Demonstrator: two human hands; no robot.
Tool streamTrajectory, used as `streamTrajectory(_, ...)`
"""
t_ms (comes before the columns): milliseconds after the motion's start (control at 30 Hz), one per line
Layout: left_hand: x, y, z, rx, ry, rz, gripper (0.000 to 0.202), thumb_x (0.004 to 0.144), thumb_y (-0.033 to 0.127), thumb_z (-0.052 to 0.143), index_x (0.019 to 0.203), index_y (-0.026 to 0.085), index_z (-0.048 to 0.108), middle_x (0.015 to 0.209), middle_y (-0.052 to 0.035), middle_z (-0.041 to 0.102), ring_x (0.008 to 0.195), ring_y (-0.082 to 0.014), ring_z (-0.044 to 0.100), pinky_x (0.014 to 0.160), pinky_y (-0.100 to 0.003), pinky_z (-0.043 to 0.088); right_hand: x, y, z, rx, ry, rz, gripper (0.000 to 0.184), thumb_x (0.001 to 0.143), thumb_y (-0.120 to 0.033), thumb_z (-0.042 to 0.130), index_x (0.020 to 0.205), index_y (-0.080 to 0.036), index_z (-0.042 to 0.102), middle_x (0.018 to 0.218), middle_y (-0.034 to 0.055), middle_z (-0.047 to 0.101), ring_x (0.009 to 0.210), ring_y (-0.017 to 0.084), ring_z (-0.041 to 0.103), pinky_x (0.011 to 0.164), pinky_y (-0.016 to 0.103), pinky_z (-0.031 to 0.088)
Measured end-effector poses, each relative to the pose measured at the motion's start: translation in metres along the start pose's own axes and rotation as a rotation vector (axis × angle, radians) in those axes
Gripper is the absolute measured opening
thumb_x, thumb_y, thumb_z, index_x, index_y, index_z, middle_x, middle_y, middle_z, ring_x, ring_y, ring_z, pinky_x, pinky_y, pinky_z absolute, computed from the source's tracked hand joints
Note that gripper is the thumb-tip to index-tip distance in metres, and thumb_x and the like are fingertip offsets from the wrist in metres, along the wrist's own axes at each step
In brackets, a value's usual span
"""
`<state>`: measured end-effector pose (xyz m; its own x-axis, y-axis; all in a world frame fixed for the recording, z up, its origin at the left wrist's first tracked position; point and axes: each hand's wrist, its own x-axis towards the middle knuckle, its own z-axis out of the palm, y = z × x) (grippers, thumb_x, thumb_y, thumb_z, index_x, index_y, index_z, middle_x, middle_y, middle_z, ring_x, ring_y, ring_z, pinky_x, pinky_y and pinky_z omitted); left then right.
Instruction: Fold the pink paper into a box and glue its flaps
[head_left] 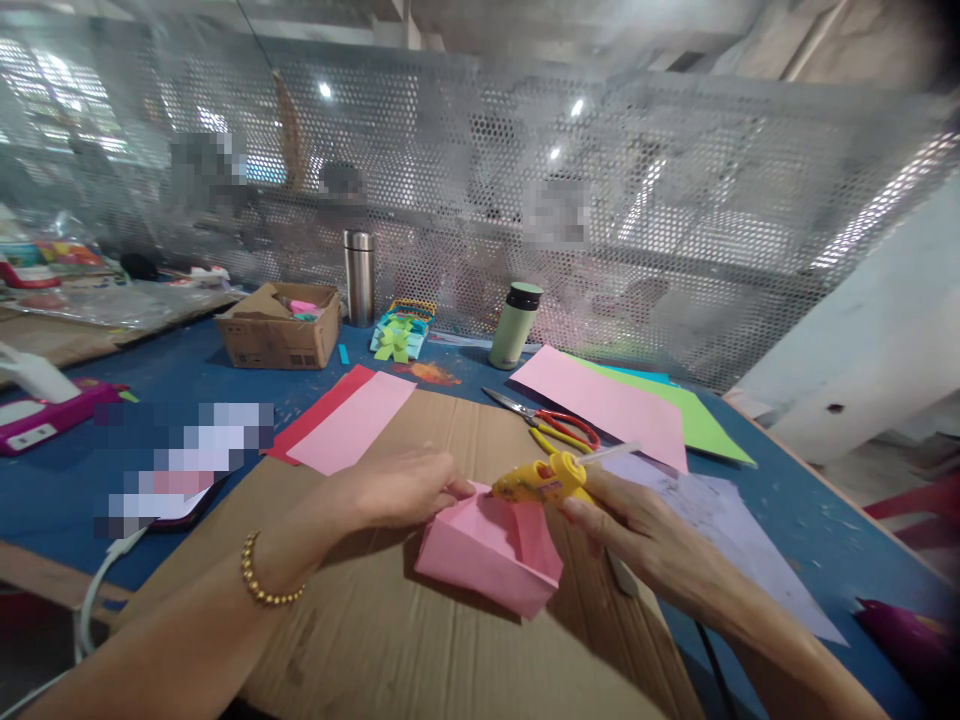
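Note:
A folded pink paper box (487,560), its top uncovered, sits on a brown cardboard sheet (360,620). My left hand (409,485) pinches the box's far left edge between thumb and fingers. In my right hand (622,515) is a yellow glue gun (540,480), with a clear glue stick poking out of its back end. The nozzle points left and is at the box's far rim; whether it touches cannot be seen. Scissors with red handles (570,428) and a yellow-handled tool (551,443) lie just beyond the glue gun.
Pink paper (600,400) and green paper (705,420) lie at the far right, pink and red strips (319,405) at left. Behind stand a small carton (281,330), a steel flask (360,280) and a green bottle (515,325). A purple power strip (56,420) is far left.

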<state>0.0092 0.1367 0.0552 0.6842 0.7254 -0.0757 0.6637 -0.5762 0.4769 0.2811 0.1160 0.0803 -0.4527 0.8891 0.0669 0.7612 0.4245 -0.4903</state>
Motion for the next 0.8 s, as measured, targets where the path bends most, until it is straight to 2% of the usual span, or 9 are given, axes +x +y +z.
streamTrajectory(67,-0.0005,0.001,-0.0008,-0.003,-0.001,0.001,0.039,0.098,0.042,0.038,0.113,0.032,0.072,0.077,-0.0058,0.07,0.066,-0.0173,0.055,0.056,-0.027,0.029,-0.0006,0.0006,0.0003,0.016,-0.01,0.007,0.042,0.096,-0.053,0.039,0.086,-0.021,0.063,0.078,0.0027,0.066,0.072,0.018,0.062,0.066,0.028,0.047)
streamTrajectory(200,-0.0003,0.0016,-0.0019,-0.044,-0.032,0.002,0.037,0.097,0.04,0.04,0.106,0.028,0.074,0.079,-0.0055,0.071,0.067,-0.0162,0.058,0.058,-0.027,0.031,-0.0016,0.0051,0.0032,0.038,-0.052,0.087,0.044,0.096,-0.055,0.037,0.082,-0.02,0.061,0.067,0.0012,0.063,0.06,0.016,0.058,0.055,0.027,0.042)
streamTrajectory(333,0.0006,0.0,-0.001,-0.051,-0.033,-0.001,0.039,0.097,0.042,0.039,0.101,0.025,0.075,0.079,-0.0055,0.071,0.067,-0.0161,0.058,0.058,-0.027,0.031,-0.0007,0.0077,0.0053,-0.011,-0.014,0.049,0.043,0.097,-0.053,0.038,0.081,-0.019,0.06,0.067,0.0009,0.062,0.06,0.015,0.056,0.055,0.026,0.041)
streamTrajectory(500,0.001,-0.0026,0.0015,-0.027,-0.006,-0.008,0.041,0.097,0.045,0.039,0.103,0.025,0.074,0.075,-0.0054,0.07,0.063,-0.0158,0.055,0.057,-0.028,0.029,-0.0009,0.0066,0.0042,-0.011,-0.029,0.022,0.042,0.098,-0.052,0.037,0.091,-0.02,0.063,0.072,0.0018,0.063,0.063,0.016,0.057,0.057,0.027,0.043)
streamTrajectory(667,0.0013,-0.004,0.0027,-0.047,-0.011,-0.012,0.041,0.098,0.044,0.039,0.109,0.023,0.073,0.076,-0.0066,0.069,0.064,-0.0164,0.055,0.062,-0.028,0.034,-0.0016,0.0042,0.0021,-0.017,-0.026,0.039,0.042,0.098,-0.053,0.036,0.092,-0.021,0.063,0.071,0.0015,0.063,0.063,0.017,0.057,0.056,0.027,0.042)
streamTrajectory(800,0.001,-0.0018,0.0011,-0.047,-0.006,0.003,0.039,0.098,0.042,0.039,0.111,0.026,0.072,0.076,-0.0063,0.07,0.065,-0.0165,0.056,0.059,-0.028,0.032,-0.0005,0.0048,0.0044,-0.025,-0.01,0.024,0.04,0.097,-0.052,0.038,0.087,-0.022,0.062,0.07,0.0008,0.063,0.062,0.016,0.057,0.055,0.026,0.042)
